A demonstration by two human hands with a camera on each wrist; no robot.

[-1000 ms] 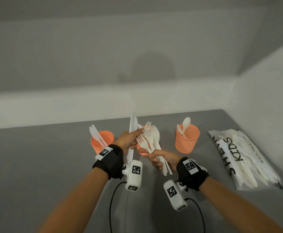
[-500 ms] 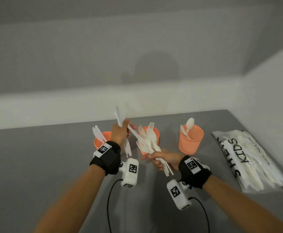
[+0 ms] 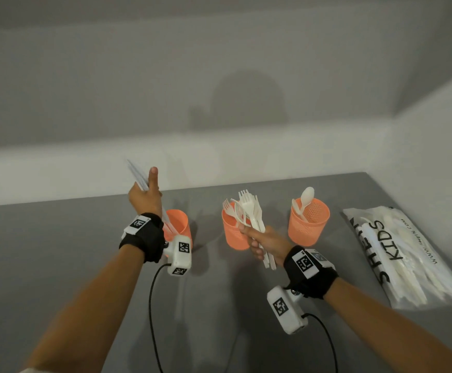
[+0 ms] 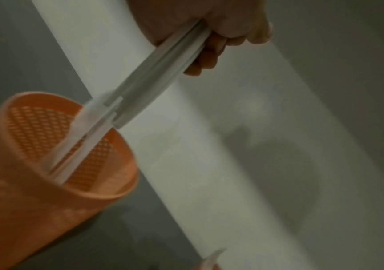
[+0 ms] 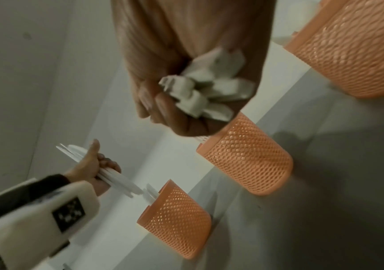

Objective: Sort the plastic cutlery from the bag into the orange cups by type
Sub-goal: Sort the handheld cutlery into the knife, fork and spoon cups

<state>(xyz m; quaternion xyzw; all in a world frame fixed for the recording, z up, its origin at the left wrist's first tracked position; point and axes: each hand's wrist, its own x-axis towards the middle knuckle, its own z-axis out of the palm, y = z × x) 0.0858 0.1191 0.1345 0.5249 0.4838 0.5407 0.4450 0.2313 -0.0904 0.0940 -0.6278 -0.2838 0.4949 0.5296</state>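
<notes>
With the left hand (image 3: 144,196) gripping knives (image 4: 163,73) tilted over the left orange cup (image 3: 179,224), and the right hand (image 3: 264,242) clutching a fork-and-spoon bunch (image 3: 247,211), a slanted drop could tip that cup.

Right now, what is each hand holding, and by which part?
The left hand grips a bundle of white plastic knives around mid-length, lower ends entering the left orange mesh cup. The right hand grips white plastic forks by their handles.

Black wrist straps (image 3: 149,239) with square-code tags carry white, black-cabled camera boxes (image 3: 180,251) — bare forearms, apparently.
</notes>
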